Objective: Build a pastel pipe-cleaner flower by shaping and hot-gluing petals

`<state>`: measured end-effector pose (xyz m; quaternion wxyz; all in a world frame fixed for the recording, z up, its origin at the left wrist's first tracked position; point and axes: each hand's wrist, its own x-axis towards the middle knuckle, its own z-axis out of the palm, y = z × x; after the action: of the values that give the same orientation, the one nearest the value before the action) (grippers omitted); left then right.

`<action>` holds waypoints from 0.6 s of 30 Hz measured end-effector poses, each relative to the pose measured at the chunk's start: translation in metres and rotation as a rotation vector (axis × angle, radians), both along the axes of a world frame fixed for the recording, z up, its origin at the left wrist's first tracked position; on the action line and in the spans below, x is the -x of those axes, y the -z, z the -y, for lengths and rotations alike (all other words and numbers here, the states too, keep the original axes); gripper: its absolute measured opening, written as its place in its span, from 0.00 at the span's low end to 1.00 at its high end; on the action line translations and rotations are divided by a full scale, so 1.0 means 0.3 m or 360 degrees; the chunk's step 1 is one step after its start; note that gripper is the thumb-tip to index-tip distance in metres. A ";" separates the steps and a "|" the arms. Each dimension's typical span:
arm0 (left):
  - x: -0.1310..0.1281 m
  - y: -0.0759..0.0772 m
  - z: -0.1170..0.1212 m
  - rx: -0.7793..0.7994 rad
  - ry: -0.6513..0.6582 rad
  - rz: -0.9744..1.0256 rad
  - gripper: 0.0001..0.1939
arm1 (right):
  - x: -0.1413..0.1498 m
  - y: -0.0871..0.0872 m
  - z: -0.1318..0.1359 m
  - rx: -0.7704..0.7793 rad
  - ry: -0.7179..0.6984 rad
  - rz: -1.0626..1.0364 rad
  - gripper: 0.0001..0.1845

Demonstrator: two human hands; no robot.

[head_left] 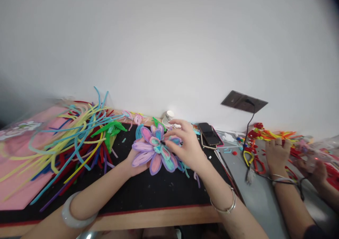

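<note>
A large pipe-cleaner flower [156,161] with purple, pink and teal petals is held above the black mat [148,196]. My left hand [135,163] supports it from below and the left side, its fingers mostly hidden behind the petals. Over the flower's right side, my right hand [186,143] is bent, with thumb and forefinger close together at the small dark centre [162,143]. What lies between these fingertips is too small to make out. Several looped petals in teal and pink stand around that centre.
Loose pipe cleaners [79,143] and green leaf shapes [109,127] heap up at left. Behind are a paper cup [168,117] and phones [209,134]. At right are red-handled pliers [258,164], a cable [246,140] and another person's hands [278,156]. A wall rises behind.
</note>
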<state>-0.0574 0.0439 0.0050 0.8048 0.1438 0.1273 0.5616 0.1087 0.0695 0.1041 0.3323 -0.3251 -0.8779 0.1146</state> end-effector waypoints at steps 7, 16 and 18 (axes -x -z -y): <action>-0.014 -0.038 0.004 0.0018 -0.0190 0.0226 0.09 | 0.042 0.126 0.052 -0.0445 0.0137 0.0307 0.04; -0.026 -0.025 0.011 -0.0005 -0.0280 0.0299 0.07 | 0.056 0.153 0.026 -0.0438 0.0167 0.0304 0.04; -0.026 -0.022 0.012 -0.0034 -0.0301 0.0287 0.08 | 0.058 0.150 0.025 -0.0469 0.0158 0.0296 0.06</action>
<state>-0.0497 0.0401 0.0115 0.7549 0.0887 0.0616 0.6468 0.0912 0.0622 0.0590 0.2991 -0.3251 -0.8949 -0.0625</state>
